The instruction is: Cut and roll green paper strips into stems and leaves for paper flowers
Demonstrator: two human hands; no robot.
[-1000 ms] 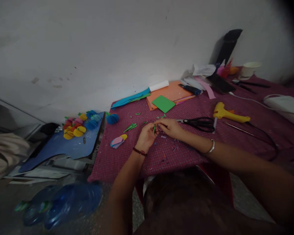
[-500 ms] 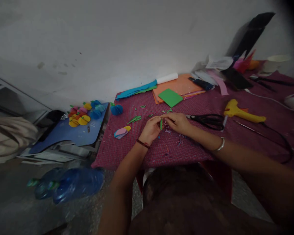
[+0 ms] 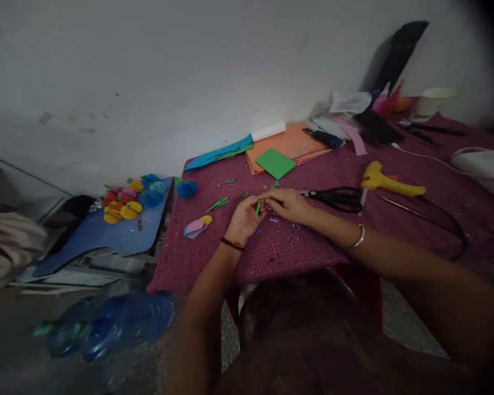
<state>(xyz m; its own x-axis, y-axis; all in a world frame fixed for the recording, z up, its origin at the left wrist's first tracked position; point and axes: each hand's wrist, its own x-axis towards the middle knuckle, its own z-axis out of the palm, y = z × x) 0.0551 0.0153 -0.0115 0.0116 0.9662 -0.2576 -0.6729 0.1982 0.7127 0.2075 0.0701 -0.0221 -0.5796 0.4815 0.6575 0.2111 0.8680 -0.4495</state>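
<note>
A narrow green paper strip (image 3: 258,208) is pinched in the fingers of my left hand (image 3: 242,222), which wears a beaded bracelet. My right hand (image 3: 291,205), with a silver bangle at the wrist, has its fingertips closed at the strip's upper end, touching the left fingertips. Just beyond the right hand lie black-handled scissors (image 3: 343,198). Cut green strips (image 3: 218,204) and a small stack of pink, blue and yellow paper ovals (image 3: 197,226) lie left of my hands. A green paper square (image 3: 275,163) rests farther back on orange sheets (image 3: 300,138).
A yellow glue gun (image 3: 391,180) and its cord are on the right of the purple checked cloth (image 3: 214,263). A blue paper ball (image 3: 186,188) stands near the left edge. More coloured paper balls (image 3: 125,200) sit on a blue board (image 3: 107,233). Large blue bottles (image 3: 127,323) lie on the floor.
The camera view has turned slightly right, so everything sits farther left in the picture. Both hands stay together at the green strip, with little change in grip.
</note>
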